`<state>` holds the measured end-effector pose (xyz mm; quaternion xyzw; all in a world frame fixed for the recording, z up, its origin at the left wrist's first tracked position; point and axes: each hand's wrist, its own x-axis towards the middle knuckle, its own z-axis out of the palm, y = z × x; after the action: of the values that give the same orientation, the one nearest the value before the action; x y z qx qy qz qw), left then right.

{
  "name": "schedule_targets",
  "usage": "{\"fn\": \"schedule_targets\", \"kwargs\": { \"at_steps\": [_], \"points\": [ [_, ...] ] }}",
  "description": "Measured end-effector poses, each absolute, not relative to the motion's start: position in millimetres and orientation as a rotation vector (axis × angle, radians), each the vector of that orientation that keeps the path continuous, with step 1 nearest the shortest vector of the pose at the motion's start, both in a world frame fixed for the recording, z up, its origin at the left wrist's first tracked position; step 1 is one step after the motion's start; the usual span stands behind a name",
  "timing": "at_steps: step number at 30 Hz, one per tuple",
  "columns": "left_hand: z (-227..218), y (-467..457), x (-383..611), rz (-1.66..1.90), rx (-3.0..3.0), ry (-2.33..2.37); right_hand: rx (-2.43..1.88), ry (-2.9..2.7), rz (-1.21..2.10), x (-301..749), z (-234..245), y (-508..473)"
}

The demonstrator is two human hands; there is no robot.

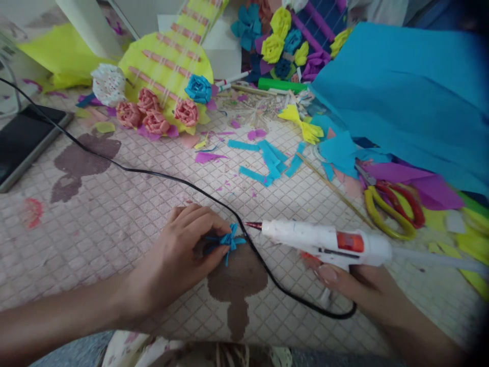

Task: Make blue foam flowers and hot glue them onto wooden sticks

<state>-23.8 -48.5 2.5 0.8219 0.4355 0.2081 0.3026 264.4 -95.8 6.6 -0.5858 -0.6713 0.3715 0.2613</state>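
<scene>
One glue gun point(305, 237), long axis crosswise, nozzle point(254, 225) leftward | right hand point(357, 290) gripping it | left hand point(181, 250) pinching blue paper point(229, 239)

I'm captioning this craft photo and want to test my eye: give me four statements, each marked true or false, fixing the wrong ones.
1. The right hand holds a white glue gun. True.
2. The left hand is empty. False: the left hand holds a small blue paper piece.
3. A blue paper flower sits on a yellow paper shape. True.
4. The scissors lie beside the phone. False: the scissors lie at right, the phone at far left.
</scene>
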Motion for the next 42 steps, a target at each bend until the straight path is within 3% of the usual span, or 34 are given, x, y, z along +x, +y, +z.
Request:
{"fn": "schedule_targets", "kwargs": {
  "at_steps": [5,15,25,42],
  "points": [
    [1.4,-50.6,-25.7,0.638,2.196,1.111,-1.554,-1.700,0.932,261.7,6.5,-85.2],
    [-5.9,-49.3,-30.2,0.695,2.163,1.084,-1.775,-1.812,0.184,272.7,6.0,-21.0],
    [-13.8,-48.5,-28.9,0.748,2.209,1.038,-1.531,-1.845,0.163,257.9,-16.8,59.4],
    [-6.8,-49.2,-28.3,0.708,2.178,1.066,-1.540,-1.796,0.079,272.1,-19.9,48.3]
  ]
}}
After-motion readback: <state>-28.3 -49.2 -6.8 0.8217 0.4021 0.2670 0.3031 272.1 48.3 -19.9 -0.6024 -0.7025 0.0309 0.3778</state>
